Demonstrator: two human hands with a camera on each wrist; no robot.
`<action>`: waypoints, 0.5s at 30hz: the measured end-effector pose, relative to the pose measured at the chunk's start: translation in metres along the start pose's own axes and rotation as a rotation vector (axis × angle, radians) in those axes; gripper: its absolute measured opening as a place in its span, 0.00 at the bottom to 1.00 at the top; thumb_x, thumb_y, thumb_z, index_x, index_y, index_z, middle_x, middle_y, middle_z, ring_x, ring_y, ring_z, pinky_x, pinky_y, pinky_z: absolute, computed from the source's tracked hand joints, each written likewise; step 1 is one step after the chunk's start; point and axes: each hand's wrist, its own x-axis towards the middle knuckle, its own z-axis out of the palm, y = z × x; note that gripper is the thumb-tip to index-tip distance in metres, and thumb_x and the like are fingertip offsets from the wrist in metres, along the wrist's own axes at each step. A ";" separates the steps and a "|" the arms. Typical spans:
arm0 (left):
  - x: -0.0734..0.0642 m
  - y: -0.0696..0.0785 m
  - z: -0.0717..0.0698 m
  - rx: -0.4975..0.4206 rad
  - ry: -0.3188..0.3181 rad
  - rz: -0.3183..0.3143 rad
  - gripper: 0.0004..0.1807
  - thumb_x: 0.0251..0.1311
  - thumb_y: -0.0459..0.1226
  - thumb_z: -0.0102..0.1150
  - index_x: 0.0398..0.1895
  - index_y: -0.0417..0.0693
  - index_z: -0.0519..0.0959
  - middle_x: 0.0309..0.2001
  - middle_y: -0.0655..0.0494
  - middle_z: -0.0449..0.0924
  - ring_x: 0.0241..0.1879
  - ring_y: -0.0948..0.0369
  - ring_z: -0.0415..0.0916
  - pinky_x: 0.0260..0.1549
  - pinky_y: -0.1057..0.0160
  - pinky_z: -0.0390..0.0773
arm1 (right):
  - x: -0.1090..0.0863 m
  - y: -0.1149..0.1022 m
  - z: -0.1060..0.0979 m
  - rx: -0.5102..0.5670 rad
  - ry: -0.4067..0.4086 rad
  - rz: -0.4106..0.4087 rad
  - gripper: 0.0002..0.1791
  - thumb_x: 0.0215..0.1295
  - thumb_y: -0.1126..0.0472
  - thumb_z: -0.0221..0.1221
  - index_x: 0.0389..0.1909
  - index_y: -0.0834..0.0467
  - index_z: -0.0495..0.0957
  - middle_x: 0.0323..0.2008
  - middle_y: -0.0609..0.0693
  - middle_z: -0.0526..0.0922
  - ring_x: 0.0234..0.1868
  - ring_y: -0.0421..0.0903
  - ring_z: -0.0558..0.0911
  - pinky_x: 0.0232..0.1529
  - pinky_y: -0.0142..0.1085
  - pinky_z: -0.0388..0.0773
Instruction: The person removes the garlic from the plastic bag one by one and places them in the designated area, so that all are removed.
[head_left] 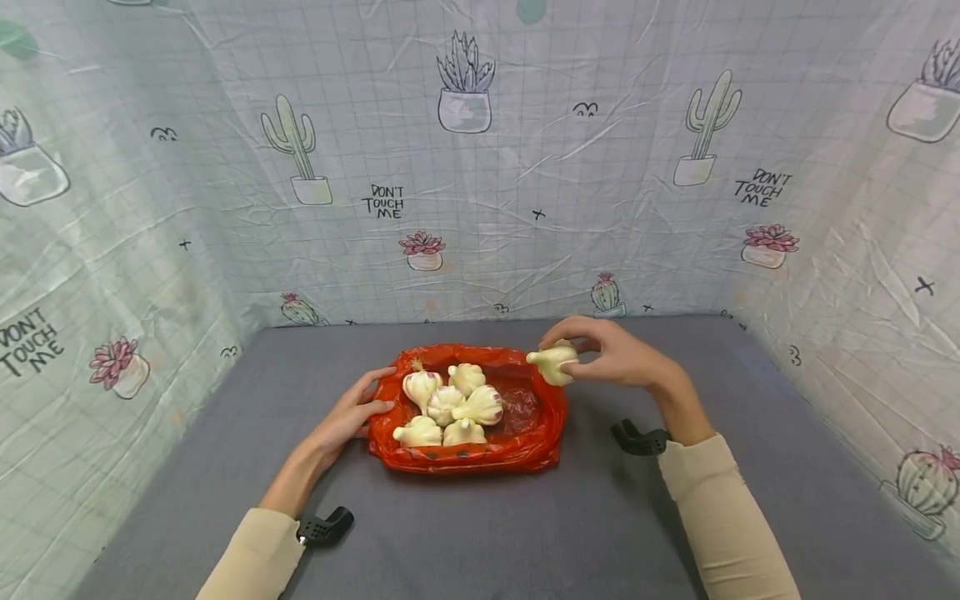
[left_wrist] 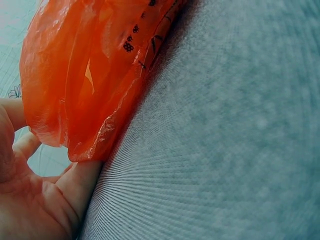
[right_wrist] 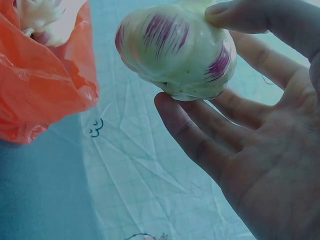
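My right hand [head_left: 611, 354] holds a garlic bulb [head_left: 555, 362] between thumb and fingers, over the right rim of a red plastic bag [head_left: 551, 425]. Purple streaks mark this pale bulb in the right wrist view, where the thumb lies on one side and fingertips on the other. Several more garlic bulbs [head_left: 446, 405] sit in the bag, grouped toward its left and middle. At the bag's left side rests my left hand [head_left: 341, 422], fingers spread and touching the edge. The left wrist view shows its fingers partly hidden behind the red plastic.
The bag stands on a grey tabletop [head_left: 450, 533]. Behind and at both sides hangs a pale sheet [head_left: 525, 167] printed with cacti and writing. A black wrist mount sits on each forearm, beside beige sleeves [head_left: 723, 508].
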 end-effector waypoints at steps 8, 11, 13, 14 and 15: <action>-0.001 0.001 -0.002 -0.006 -0.002 -0.001 0.35 0.74 0.39 0.56 0.81 0.62 0.58 0.74 0.33 0.61 0.52 0.54 0.83 0.43 0.54 0.88 | -0.004 0.006 -0.009 0.002 0.039 0.002 0.18 0.69 0.65 0.65 0.58 0.55 0.81 0.59 0.54 0.82 0.54 0.46 0.80 0.61 0.57 0.79; -0.001 0.001 -0.002 -0.028 -0.010 -0.002 0.35 0.74 0.38 0.56 0.81 0.61 0.57 0.74 0.32 0.61 0.51 0.54 0.83 0.44 0.53 0.88 | -0.006 0.009 -0.012 0.016 0.048 0.006 0.18 0.69 0.65 0.65 0.59 0.55 0.81 0.59 0.54 0.82 0.54 0.46 0.80 0.61 0.57 0.78; -0.001 0.000 -0.002 -0.033 -0.015 -0.001 0.35 0.75 0.38 0.56 0.81 0.61 0.57 0.74 0.32 0.60 0.51 0.54 0.83 0.44 0.53 0.88 | -0.008 0.010 -0.015 0.027 0.061 0.015 0.18 0.69 0.66 0.65 0.59 0.55 0.81 0.59 0.53 0.82 0.54 0.47 0.80 0.62 0.57 0.78; -0.001 0.000 -0.002 -0.034 -0.016 -0.001 0.35 0.74 0.38 0.56 0.81 0.61 0.57 0.74 0.32 0.61 0.51 0.54 0.83 0.43 0.53 0.88 | -0.009 0.011 -0.016 0.036 0.068 0.026 0.18 0.68 0.66 0.65 0.58 0.55 0.81 0.59 0.53 0.82 0.55 0.47 0.80 0.62 0.56 0.78; -0.001 0.000 -0.002 -0.034 -0.016 -0.001 0.35 0.74 0.38 0.56 0.81 0.61 0.57 0.74 0.32 0.61 0.51 0.54 0.84 0.43 0.53 0.88 | -0.010 0.011 -0.017 0.040 0.074 0.030 0.18 0.68 0.66 0.65 0.58 0.55 0.81 0.59 0.53 0.81 0.55 0.47 0.80 0.62 0.54 0.78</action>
